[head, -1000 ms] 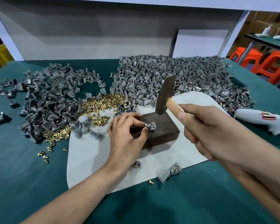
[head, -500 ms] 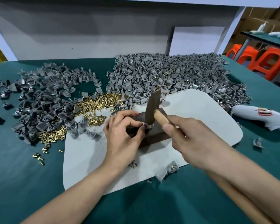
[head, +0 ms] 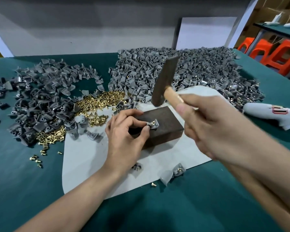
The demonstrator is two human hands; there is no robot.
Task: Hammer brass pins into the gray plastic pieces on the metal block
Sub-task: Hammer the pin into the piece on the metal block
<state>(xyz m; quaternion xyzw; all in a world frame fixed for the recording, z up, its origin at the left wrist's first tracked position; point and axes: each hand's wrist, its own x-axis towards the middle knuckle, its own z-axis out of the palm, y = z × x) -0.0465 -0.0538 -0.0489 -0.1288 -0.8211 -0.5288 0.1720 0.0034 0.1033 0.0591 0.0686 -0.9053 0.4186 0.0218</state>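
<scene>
The gray plastic piece (head: 154, 125) lies on the top face of the metal block (head: 166, 131), toward its left edge. It is a small, pale gray moulded part with a raised wall at its right end, and a brass pin (head: 151, 124) glints yellow in its middle. The left hand (head: 126, 138) pinches the piece from the left between thumb and forefinger, with the other fingers curled beside the block. The block is a dark brown, flat rectangular slab with a dull top, and it rests on a white mat (head: 84, 161) with rounded corners spread on the green table (head: 20, 185). The right hand (head: 213, 129) is wrapped round the pale wooden handle of a hammer (head: 164, 81). Its dark oblong head hangs tilted in the air over the far edge of the block, well apart from the piece. Loose brass pins (head: 99, 104), short, headed and bright gold, are heaped at the far left edge of the mat, and a few are scattered on the green cloth. A large heap of gray pieces (head: 191, 69) lies behind the block and a darker heap (head: 37, 101) lies to the left. Two finished pieces (head: 173, 172) sit at the near edge of the mat. A white handheld tool (head: 271, 114) lies on the table to the right
</scene>
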